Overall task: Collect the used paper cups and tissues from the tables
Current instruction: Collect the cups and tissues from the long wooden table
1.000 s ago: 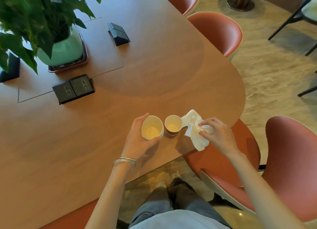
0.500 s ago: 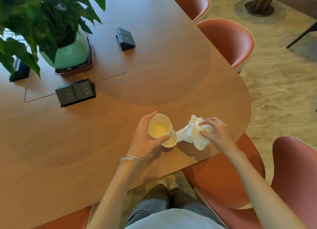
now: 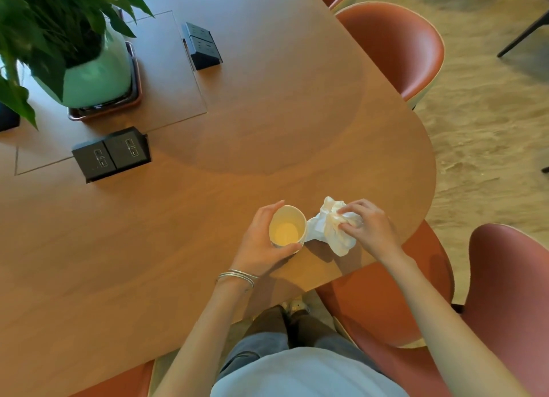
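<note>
Wooden table (image 3: 267, 114), rust-red chairs (image 3: 395, 49), mottled beige floor (image 3: 487, 123).

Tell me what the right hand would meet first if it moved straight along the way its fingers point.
The right hand, pinching the crumpled white tissue, points toward the white paper cup gripped by the left hand. It would likely push the tissue into that cup's side first; depth is unclear.

One cup (image 3: 287, 229), one tissue (image 3: 326, 228)

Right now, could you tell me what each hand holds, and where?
Left hand grips the paper cup round its wall; right hand pinches the crumpled tissue near its middle.
</note>
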Motion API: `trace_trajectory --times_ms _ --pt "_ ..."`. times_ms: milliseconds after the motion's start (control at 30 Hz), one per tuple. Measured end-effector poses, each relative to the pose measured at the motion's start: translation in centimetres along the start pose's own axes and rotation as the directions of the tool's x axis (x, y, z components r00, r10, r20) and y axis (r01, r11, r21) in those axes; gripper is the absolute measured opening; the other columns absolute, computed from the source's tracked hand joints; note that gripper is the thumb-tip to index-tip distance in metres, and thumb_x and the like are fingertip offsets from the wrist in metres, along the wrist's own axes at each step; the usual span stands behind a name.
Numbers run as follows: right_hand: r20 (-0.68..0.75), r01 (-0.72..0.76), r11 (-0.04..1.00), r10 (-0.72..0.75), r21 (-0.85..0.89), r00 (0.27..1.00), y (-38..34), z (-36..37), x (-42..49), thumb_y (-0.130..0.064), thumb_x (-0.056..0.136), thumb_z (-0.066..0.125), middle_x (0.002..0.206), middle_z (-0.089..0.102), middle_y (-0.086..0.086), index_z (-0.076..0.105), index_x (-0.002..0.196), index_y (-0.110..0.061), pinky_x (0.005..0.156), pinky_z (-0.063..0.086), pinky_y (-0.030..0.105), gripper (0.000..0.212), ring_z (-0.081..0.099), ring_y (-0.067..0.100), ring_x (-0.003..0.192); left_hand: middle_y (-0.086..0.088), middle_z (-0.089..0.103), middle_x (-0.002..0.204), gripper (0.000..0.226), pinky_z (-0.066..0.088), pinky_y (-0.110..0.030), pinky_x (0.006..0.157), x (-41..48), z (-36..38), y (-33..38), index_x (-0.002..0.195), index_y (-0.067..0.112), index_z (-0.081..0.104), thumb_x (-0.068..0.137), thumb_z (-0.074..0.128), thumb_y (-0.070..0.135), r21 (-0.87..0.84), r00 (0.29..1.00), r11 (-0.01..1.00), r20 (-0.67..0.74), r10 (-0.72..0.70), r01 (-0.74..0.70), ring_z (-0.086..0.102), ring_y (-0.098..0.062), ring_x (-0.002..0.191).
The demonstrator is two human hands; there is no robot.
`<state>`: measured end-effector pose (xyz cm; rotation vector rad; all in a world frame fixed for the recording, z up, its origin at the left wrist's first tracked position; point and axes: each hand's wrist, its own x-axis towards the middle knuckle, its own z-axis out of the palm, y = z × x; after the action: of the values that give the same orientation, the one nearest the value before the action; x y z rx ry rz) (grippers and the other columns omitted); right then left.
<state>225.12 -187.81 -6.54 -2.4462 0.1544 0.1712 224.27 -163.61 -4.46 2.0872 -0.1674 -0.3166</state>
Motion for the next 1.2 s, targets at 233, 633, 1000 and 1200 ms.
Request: trace_trajectory --times_ms 233,633,1000,1200 --pt "0.029 -0.017 1.0 0.017 -0.026 0.999 0.4 1.1 0.5 -0.023 0.074 0.069 0.101 0.06 -0.01 0.068 0.091 -0.03 0.068 0.042 0.03 0.019 0.056 0.013 0.089 0.015 0.039 0.128 0.084 0.033 -0.021 0.094 0.1 1.2 -2.6 0.135 0.03 0.035 0.064 0.08 0.032 0.132 0.996 0.989 0.059 -0.072 0.064 0.04 -0.006 0.119" --pt "0.027 0.007 1.0 -0.006 -0.022 1.0 0.3 4.1 2.3 -0.013 0.072 0.067 0.104 0.061 -0.006 0.067 0.1 -0.025 0.069 0.034 0.027 0.03 0.057 0.016 0.092 0.016 0.041 0.129 0.081 0.038 -0.022 0.088 0.9 1.6 -3.7 0.131 0.031 0.037 0.063 0.081 0.034 0.109 0.995 0.99 -0.048 -0.085 0.09 0.04 0.001 0.113" --pt "0.111 -0.047 0.999 0.046 0.004 0.993 1.2 10.0 2.4 0.004 0.075 0.059 0.118 0.063 0.001 0.064 0.112 -0.015 0.1 0.036 0.035 0.042 0.05 0.025 0.116 0.01 0.042 0.132 0.082 0.039 -0.026 0.093 0.1 -0.8 -5.6 0.134 0.028 0.036 0.065 0.08 0.034 0.15 0.991 0.983 -0.099 -0.09 0.104 0.042 -0.009 0.118" --pt "0.105 -0.062 0.998 0.059 0.023 0.993 1.5 11.6 1.3 -0.01 0.08 0.063 0.128 0.055 0.004 0.061 0.119 -0.016 0.11 0.026 0.038 0.039 0.04 0.027 0.126 0.012 0.042 0.131 0.083 0.035 -0.023 0.094 -1.1 -1.1 -6.2 0.134 0.03 0.035 0.064 0.081 0.033 0.128 0.993 0.987 -0.077 -0.089 0.099 0.042 -0.007 0.118"
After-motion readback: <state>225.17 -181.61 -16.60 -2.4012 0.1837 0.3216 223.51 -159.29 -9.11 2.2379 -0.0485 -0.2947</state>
